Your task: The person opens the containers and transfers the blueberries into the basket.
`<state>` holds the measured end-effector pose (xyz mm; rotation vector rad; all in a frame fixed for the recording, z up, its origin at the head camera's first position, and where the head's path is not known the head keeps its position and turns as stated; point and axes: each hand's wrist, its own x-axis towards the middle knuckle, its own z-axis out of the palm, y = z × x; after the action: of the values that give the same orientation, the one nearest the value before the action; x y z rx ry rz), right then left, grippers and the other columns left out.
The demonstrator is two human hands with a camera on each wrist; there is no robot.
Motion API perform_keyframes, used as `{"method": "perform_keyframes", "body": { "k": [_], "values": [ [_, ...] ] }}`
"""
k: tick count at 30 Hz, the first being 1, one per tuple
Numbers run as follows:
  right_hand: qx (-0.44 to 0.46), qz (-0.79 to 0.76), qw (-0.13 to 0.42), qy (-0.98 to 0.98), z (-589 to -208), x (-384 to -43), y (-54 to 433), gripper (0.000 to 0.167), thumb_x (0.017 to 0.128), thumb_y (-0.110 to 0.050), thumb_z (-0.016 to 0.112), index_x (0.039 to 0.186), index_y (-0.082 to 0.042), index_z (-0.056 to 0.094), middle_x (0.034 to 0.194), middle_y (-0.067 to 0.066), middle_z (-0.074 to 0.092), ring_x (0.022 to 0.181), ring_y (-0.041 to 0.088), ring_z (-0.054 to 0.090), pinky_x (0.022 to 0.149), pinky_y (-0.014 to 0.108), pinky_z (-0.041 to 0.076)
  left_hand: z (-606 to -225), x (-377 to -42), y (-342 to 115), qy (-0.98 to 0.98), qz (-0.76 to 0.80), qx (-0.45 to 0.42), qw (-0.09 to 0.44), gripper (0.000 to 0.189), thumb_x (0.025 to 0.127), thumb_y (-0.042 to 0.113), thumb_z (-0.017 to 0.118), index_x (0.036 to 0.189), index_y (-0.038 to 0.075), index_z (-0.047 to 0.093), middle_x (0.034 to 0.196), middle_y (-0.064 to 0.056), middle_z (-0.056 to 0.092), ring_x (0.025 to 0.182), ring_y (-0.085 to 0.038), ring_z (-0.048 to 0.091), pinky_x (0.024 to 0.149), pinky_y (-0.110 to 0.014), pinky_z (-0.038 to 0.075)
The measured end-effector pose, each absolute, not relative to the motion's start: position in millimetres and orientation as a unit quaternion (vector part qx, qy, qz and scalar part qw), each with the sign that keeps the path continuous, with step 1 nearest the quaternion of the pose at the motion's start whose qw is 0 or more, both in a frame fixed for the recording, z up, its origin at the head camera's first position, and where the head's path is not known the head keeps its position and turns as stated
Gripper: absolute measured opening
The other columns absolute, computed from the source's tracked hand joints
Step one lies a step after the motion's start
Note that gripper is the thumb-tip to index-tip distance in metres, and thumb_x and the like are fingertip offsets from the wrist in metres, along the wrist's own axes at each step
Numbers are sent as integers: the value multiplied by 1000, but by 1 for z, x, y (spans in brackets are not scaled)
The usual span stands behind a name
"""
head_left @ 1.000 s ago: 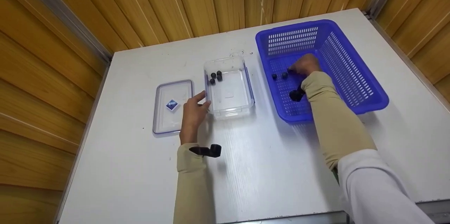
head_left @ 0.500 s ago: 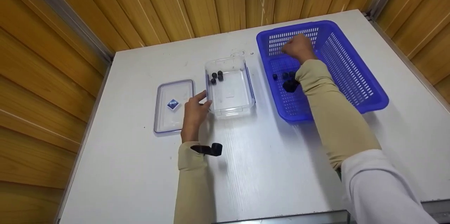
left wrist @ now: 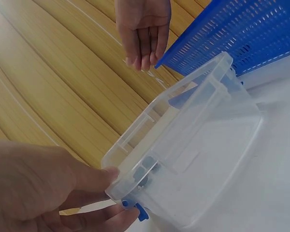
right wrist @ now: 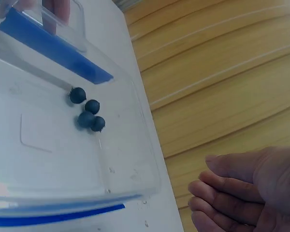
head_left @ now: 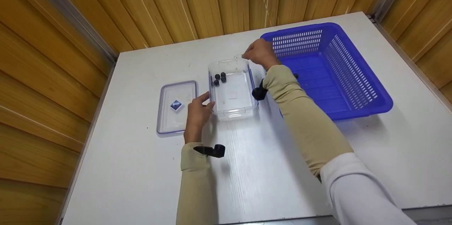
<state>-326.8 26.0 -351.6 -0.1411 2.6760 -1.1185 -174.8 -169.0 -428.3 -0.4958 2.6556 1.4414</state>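
In the head view a clear plastic food container (head_left: 234, 110) stands on the white table. Several blueberries (right wrist: 86, 120) lie together on its floor, toward the far left corner. My left hand (head_left: 198, 112) grips its left side near the front corner; in the left wrist view the thumb lies at the rim and the fingers by a blue latch (left wrist: 143, 212). My right hand (head_left: 260, 52) is above the table, near the container's far right corner and the basket's rim. Its fingers are curved toward the thumb; I cannot tell whether they hold anything.
The container's clear lid (head_left: 169, 122), with a blue diamond label (head_left: 176, 105), lies left of the container. A blue slotted basket (head_left: 379, 106) stands to the right; a blueberry (head_left: 296, 76) shows inside, beside my sleeve. Wood-patterned walls (head_left: 197, 2) border the table.
My right hand has come up from the basket floor and moved left over its rim toward the container. The left hand keeps its place on the container.
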Motion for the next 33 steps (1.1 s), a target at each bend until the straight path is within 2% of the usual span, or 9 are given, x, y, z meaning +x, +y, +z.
{"method": "perform_keyframes", "body": {
  "k": [3,12,16,20,25,29,33],
  "values": [
    [-66,-370,109,920,-357,-325,9,31,86,-19,67,109,0,71,115,17,68,107,27,62,92,38,50,-427,-175,-170,868,469,-160,37,48,95,15,58,142,12,47,141,-5,53,108,-21,64,87,-34,53],
    [-76,-364,133,919,-386,-316,-21,28,84,-20,69,103,-1,74,108,17,71,104,29,64,90,38,51,-429,-174,-169,873,466,-142,11,46,94,13,60,139,8,50,137,-8,56,105,-24,66,83,-34,54],
    [-76,-340,139,927,-399,-315,-33,27,83,-22,68,100,-3,75,102,15,72,92,24,64,81,34,51,-430,-174,-170,874,466,-137,5,46,94,13,60,138,7,50,137,-9,56,108,-24,65,84,-34,54],
    [-67,-325,146,932,-409,-314,-44,24,81,-22,68,93,-3,76,99,13,73,82,22,58,72,31,47,-429,-175,-171,872,469,-141,8,47,94,14,60,139,8,50,138,-8,56,111,-24,63,86,-34,53],
    [-62,-315,163,933,-421,-312,-53,20,80,-21,68,86,-3,73,96,13,71,83,23,57,75,30,47,-429,-176,-172,871,471,-140,11,46,94,13,60,139,8,51,137,-8,56,110,-24,64,86,-34,53],
    [-73,-314,166,932,-426,-311,-60,15,80,-19,67,73,-7,63,87,11,64,78,23,54,68,28,44,-429,-176,-172,876,465,-130,-2,45,93,12,61,137,7,52,135,-9,57,108,-25,65,85,-35,53],
    [-63,-324,158,930,-431,-312,-64,16,79,-20,71,75,-6,65,91,14,68,75,22,54,66,28,43,-430,-177,-172,878,463,-126,-7,44,93,12,61,136,6,53,135,-8,58,108,-26,65,85,-34,53]
  ]
}}
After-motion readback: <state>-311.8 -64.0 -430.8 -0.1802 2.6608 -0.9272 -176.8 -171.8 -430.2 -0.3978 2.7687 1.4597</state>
